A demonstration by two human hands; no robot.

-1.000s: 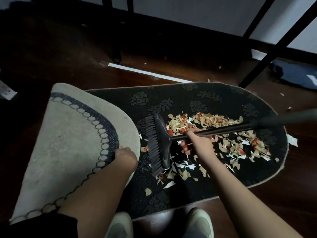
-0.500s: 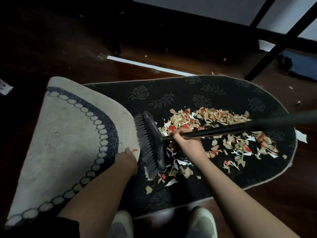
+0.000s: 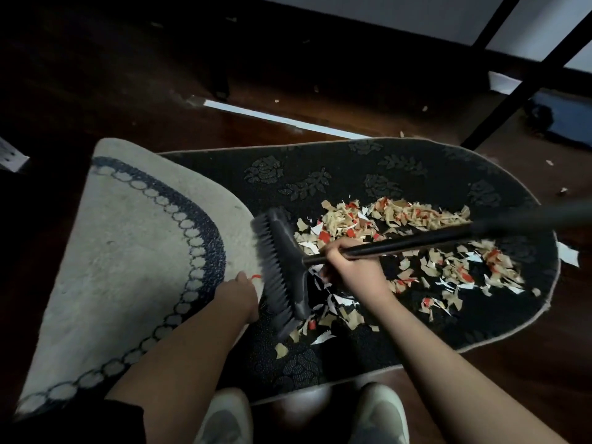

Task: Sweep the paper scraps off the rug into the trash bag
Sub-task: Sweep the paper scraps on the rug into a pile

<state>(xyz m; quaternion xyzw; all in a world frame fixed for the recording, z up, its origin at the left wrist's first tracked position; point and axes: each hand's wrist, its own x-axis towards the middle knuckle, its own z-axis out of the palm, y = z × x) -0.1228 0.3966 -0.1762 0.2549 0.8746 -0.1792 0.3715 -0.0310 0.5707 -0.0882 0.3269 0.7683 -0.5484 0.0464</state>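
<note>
**Broom head at the folded rug edge, scraps spread behind it**

The right hand (image 3: 352,267) has its fingers curled round the black broom handle (image 3: 400,243), low down near the head. The broom head (image 3: 282,270) lies tilted across the dark, flower-patterned rug (image 3: 368,174), its bristles against the folded-over flap (image 3: 128,251) — the pale underside with a ring of dark loops. The left hand (image 3: 237,293) grips the edge of that flap, fingers tucked under it, just beside the bristles; one red sliver sits at its knuckles. Paper scraps (image 3: 400,219) — tan, red and white — are scattered over the rug to the right of the broom head, under and around the handle. A few stray bits lie on the dark wooden floor (image 3: 320,100) beyond the rug. Two pale shoes (image 3: 378,415) show at the bottom edge.
</note>
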